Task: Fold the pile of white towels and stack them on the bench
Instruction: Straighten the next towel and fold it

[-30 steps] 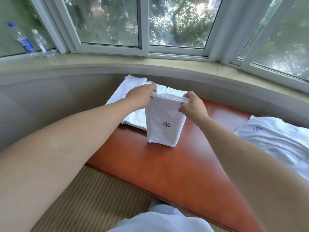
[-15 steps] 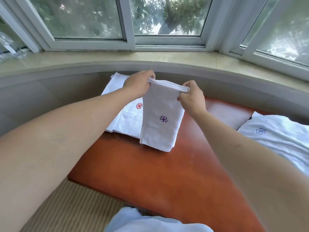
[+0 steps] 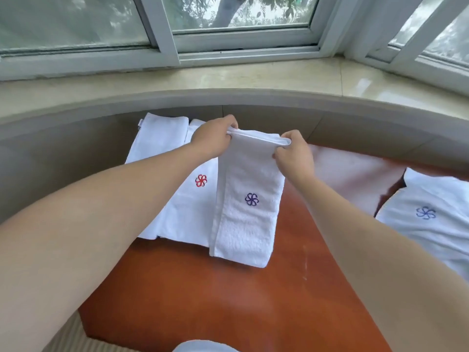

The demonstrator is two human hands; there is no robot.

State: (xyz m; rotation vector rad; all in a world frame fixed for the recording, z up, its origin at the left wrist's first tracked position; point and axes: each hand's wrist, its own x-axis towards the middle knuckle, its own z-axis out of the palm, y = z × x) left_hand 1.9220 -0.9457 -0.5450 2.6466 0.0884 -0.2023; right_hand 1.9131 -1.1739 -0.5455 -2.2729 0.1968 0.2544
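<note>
A folded white towel with a purple flower mark (image 3: 247, 204) hangs from both my hands above the red-brown bench (image 3: 228, 301). My left hand (image 3: 215, 138) pinches its top left corner and my right hand (image 3: 291, 153) pinches its top right corner. The towel's lower edge lies near the bench, partly over the stack of folded white towels (image 3: 177, 194), whose top one bears a red flower mark. A loose pile of white towels (image 3: 431, 219) with a blue mark lies at the right.
A curved stone windowsill (image 3: 228, 80) and grey wall close off the far side of the bench. Window frames stand behind it. A striped carpet (image 3: 63, 336) shows at the lower left, and pale blue cloth at the bottom edge.
Both hands have carried the towel forward and left, toward the stack. The view has tilted down and the bottles on the sill have left the frame.
</note>
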